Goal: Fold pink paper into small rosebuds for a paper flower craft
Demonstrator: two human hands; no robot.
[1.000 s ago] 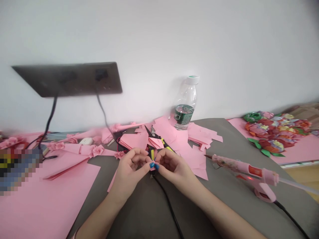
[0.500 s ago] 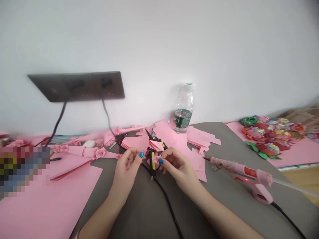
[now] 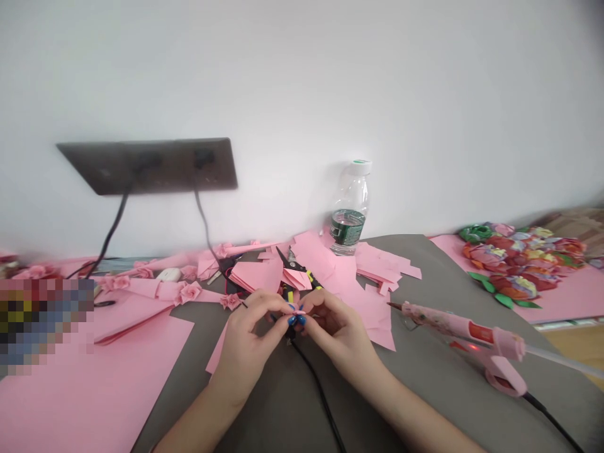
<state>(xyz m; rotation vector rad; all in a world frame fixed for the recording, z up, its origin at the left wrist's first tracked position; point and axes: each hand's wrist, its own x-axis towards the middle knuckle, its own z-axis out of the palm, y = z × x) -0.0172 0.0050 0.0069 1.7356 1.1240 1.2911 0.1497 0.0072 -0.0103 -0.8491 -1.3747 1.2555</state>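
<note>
Thumbs and fingertips of my left hand (image 3: 255, 343) and my right hand (image 3: 337, 327) meet at the middle of the table, pinching a small piece of pink paper (image 3: 297, 312) between them. Most of that piece is hidden by the fingers and blue nails. Just behind the hands lie black-and-yellow pliers (image 3: 311, 279), partly covered. Folded pink paper pieces (image 3: 257, 275) rest beyond my left hand. A small pink paper flower (image 3: 231, 301) is close to its knuckles.
A pink hot glue gun (image 3: 465, 327) with a lit red light stands at right. Behind are a plastic bottle (image 3: 348, 226) and pink paper scraps (image 3: 377, 264). Colourful paper flowers (image 3: 514, 258) lie far right, pink sheets (image 3: 94, 384) left. A black cable (image 3: 316, 384) crosses the table.
My left hand has moved right and inward to join my right hand at the pink paper piece. Both hands now grip it, where only the right did before.
</note>
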